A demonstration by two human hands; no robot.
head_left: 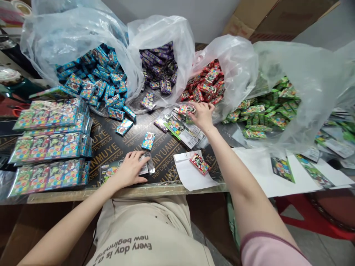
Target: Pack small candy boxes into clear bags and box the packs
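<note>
My left hand [132,170] lies on the table near its front edge, fingers spread over a clear packet with a printed card [109,170]. Just above it sits a loose blue box [148,140]. Farther out, my right hand [202,113] reaches to the mouth of the bag of red boxes, its fingertips closed on a small red box [186,109]. Below that hand are clear packets with green cards [175,126] and white labels. Another red box [199,163] rests on a white paper [191,177] between my arms.
Plastic bags hold blue boxes [102,74], purple boxes [159,64], red boxes [208,83] and green boxes [277,107] along the back. Wrapped sets [50,146] are stacked at the left. White sheets [256,166] and cards [282,168] lie at the right.
</note>
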